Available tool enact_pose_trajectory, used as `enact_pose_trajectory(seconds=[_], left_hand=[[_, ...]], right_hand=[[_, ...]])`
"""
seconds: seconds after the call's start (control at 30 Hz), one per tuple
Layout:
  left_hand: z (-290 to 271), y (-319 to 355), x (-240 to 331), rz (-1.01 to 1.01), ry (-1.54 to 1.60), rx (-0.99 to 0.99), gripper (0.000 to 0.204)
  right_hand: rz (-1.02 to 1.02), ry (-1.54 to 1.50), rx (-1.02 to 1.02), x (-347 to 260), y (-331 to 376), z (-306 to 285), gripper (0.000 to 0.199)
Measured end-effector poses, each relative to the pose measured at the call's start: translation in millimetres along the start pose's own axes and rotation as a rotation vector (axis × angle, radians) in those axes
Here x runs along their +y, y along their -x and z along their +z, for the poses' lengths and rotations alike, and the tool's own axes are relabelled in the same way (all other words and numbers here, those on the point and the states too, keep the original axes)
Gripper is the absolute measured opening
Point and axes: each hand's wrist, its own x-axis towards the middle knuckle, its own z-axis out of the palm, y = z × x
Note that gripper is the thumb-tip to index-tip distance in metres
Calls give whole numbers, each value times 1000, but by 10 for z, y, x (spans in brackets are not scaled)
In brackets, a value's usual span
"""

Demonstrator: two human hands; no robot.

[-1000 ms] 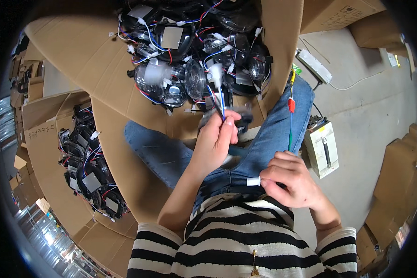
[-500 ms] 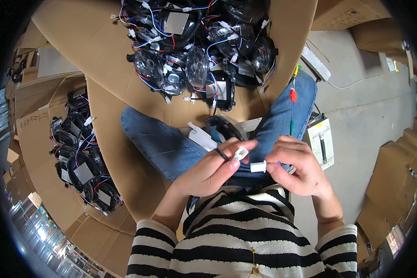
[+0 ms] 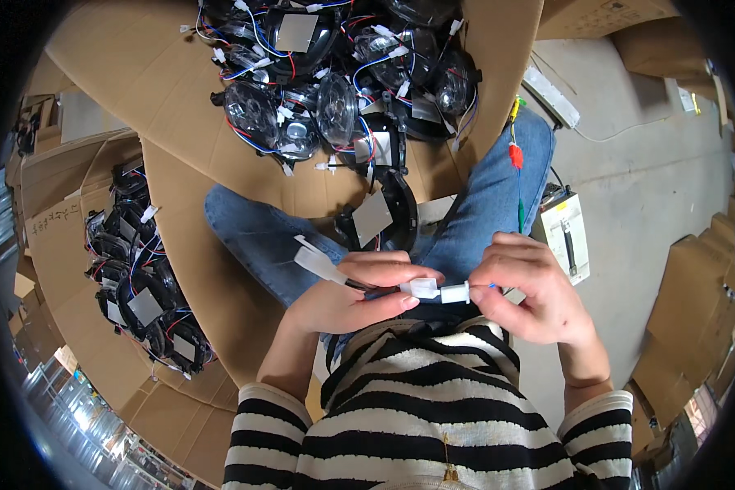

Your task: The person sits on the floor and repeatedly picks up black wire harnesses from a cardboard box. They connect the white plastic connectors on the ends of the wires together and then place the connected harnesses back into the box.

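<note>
My left hand (image 3: 335, 306) pinches a white plug connector (image 3: 421, 287) between thumb and fingers, with a black cable running back through the hand. In my right hand (image 3: 529, 287) is a second white connector (image 3: 455, 293), its wires hidden mostly by the fingers. The two connectors meet end to end above my lap; how far they are pushed together I cannot tell. Beside the left hand a larger white connector piece (image 3: 317, 260) sticks out. Just beyond the hands, between my knees, a black lamp unit (image 3: 400, 208) with a grey square face lies tilted.
A large cardboard box (image 3: 180, 90) ahead holds several lamp units (image 3: 335, 106) with loose wires. Another box at the left holds more lamps (image 3: 145, 306). Red and yellow clips (image 3: 515, 155) hang on a lead by my right knee, near a pale case with a handle (image 3: 565, 237).
My left hand has turned and brought its connector against the one in my right hand. The lamp unit has flipped so its grey square shows. The view has shifted slightly.
</note>
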Motion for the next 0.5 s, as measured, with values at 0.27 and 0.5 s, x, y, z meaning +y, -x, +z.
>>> enact_pose_trajectory(seconds=[0.27,0.5], left_hand=[[-31,-34,-72,94,-144,-45,25],[-103,-150,-97,6,-87,-111,24]], right_hand=[[16,281,22,-97,-1,40,6],[35,321,48,-14,-18,36,6]])
